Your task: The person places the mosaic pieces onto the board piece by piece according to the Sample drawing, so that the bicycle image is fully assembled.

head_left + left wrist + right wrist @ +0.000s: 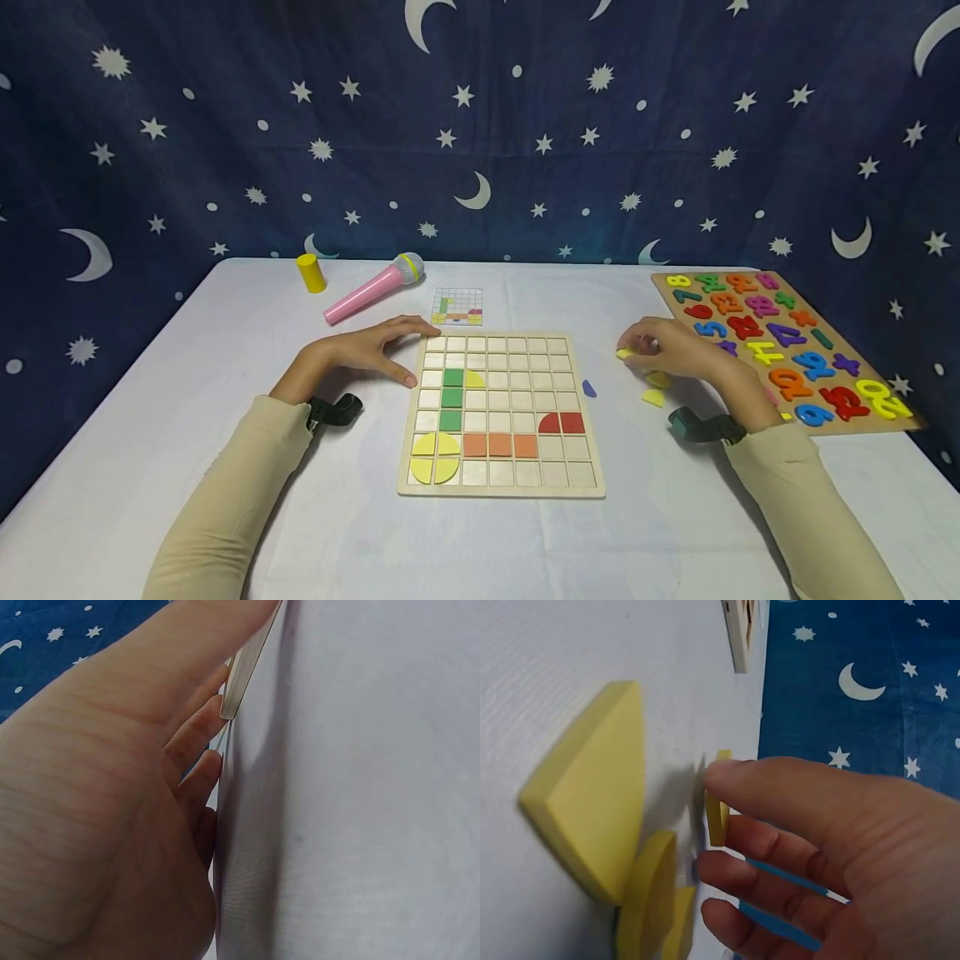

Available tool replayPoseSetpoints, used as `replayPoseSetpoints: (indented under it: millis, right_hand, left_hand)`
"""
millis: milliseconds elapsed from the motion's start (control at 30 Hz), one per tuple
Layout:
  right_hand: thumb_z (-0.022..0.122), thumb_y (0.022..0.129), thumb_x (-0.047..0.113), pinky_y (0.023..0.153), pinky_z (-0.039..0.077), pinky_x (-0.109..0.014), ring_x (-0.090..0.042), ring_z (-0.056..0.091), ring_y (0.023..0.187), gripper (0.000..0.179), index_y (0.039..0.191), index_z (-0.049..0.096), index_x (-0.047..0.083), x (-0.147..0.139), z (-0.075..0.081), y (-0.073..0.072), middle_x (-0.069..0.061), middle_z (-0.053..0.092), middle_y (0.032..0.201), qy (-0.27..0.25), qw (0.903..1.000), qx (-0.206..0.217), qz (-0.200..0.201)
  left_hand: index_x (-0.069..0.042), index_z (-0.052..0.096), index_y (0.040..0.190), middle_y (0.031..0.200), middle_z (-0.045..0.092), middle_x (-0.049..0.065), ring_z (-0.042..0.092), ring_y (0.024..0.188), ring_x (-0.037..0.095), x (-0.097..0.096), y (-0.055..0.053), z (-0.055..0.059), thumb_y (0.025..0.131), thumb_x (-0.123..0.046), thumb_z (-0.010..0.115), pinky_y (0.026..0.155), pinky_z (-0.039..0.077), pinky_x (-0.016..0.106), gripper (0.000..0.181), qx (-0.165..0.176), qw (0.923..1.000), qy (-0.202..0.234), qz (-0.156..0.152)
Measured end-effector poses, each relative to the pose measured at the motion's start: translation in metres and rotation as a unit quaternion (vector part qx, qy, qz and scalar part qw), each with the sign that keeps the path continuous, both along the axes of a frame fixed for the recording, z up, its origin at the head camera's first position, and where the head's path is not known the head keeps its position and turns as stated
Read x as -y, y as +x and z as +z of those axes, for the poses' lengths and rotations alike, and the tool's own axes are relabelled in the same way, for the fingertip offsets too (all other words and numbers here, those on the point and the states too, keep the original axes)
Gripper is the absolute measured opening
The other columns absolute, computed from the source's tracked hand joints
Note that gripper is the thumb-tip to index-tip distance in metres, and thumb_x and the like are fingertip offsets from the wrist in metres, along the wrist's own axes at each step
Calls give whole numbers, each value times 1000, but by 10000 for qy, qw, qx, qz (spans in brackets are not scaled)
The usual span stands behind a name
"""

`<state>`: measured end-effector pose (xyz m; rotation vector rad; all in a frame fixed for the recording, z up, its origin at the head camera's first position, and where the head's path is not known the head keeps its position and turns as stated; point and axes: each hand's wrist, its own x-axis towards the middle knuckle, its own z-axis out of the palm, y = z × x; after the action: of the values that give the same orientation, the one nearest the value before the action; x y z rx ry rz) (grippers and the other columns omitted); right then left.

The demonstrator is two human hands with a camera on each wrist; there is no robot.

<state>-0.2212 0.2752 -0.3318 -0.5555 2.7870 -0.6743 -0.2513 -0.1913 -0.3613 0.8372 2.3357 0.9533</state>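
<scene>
A wooden grid board [501, 492] lies on the white cloth, bearing green and orange squares, red pieces and yellow quarter-circles. My left hand [367, 346] is spread at its upper left, fingertips at the corner and thumb by the left edge. In the left wrist view the fingers are extended beside the board's edge [241, 682]. To the right of the board, my right hand [671, 346] pinches a yellow quarter-circle piece [718, 817] between thumb and fingers. Several loose yellow pieces [653, 397] lie just below that hand. A small blue piece [589, 388] sits beside the board's right edge.
Behind the board lies a pattern card [457, 307]. A pink toy microphone [367, 292] and a yellow cylinder [311, 273] are at the back left. A board of colourful numbers [787, 350] occupies the right side, partly behind the right forearm. A starry curtain [480, 125] hangs behind the table.
</scene>
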Motion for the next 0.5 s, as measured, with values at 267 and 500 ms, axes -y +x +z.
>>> replayPoseSetpoints:
  millis: [267, 500]
  right_hand:
    - [73, 87, 10, 73, 51, -25, -19, 53, 85, 20, 107, 71, 4, 12, 8, 5, -1, 62, 93, -141, 9962, -45, 856]
    - [73, 87, 13, 77, 54, -28, -16, 55, 86, 18, 104, 73, 8, 28, 12, 13, 1, 64, 95, -97, 9912, -50, 1320]
  left_hand:
    - [-20, 40, 149, 158, 22, 10, 13, 146, 32, -1, 1, 1, 78, -30, 83, 117, 12, 59, 84, 25, 10000, -2, 23]
    - [-20, 40, 149, 157, 23, 10, 14, 146, 33, 0, -1, 0, 78, -29, 83, 117, 11, 59, 84, -15, 10000, 49, 3]
